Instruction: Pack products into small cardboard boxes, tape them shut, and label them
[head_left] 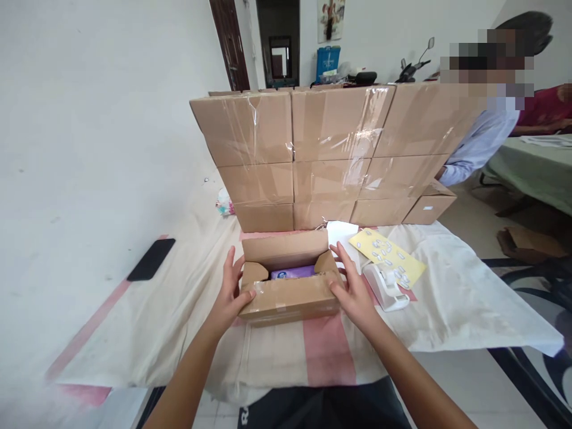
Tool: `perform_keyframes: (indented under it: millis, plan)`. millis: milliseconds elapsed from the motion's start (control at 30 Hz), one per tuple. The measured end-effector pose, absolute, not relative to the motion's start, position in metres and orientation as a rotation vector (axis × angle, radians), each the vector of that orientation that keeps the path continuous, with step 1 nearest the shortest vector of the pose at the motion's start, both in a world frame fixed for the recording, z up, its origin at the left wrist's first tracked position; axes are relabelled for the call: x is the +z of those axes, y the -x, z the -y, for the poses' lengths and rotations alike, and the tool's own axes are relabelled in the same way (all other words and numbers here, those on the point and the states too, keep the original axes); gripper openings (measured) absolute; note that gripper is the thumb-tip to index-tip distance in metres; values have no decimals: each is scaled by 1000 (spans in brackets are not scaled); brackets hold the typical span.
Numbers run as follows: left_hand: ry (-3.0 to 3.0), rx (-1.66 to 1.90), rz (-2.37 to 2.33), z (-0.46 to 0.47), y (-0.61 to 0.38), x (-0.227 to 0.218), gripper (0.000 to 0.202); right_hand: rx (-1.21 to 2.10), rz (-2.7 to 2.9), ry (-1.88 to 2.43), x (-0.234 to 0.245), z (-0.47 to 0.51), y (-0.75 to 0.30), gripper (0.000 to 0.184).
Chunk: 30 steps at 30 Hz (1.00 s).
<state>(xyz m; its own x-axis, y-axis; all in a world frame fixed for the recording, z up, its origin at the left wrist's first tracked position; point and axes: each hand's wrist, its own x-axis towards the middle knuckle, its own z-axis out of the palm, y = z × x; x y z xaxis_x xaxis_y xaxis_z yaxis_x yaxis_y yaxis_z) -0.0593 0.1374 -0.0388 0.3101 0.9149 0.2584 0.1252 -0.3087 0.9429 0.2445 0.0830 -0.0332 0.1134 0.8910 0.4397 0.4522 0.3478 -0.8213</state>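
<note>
A small cardboard box (288,298) stands open on the cloth-covered table (187,322) in front of me. Inside it lies a purple packet (292,273). My left hand (232,292) rests on the box's left end, thumb on the near flap, fingers stretched along the side flap. My right hand (351,286) presses on the right end in the same way, thumb on the near flap and fingers spread over the right side flap. The far flap stands upright.
A wall of taped cardboard boxes (330,149) rises behind the open box. Right of it lie a white tape dispenser (386,287), a yellow sticker sheet (388,255) and white paper (342,233). A black phone (151,259) lies at left. Another person's sleeve (480,143) shows behind the stack.
</note>
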Motion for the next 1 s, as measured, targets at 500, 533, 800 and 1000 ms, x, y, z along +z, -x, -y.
perform_keyframes:
  millis: [500,533,800,1000]
  plan:
    - [-2276,819,-1170,-133,67,-4,27,153,1678,1123,-30,-90,-243,34]
    - [-2287,792,-1192,-129,65,-1,29,169,1683,1137,-29,-88,-242,34]
    - [-2473,853,-1400,-98,56,2,37,67,1511,1284,-20,-36,-284,29]
    - [-2579,1023,-1517,-88,39,14,39,239,1135,1702,-35,-11,-365,27]
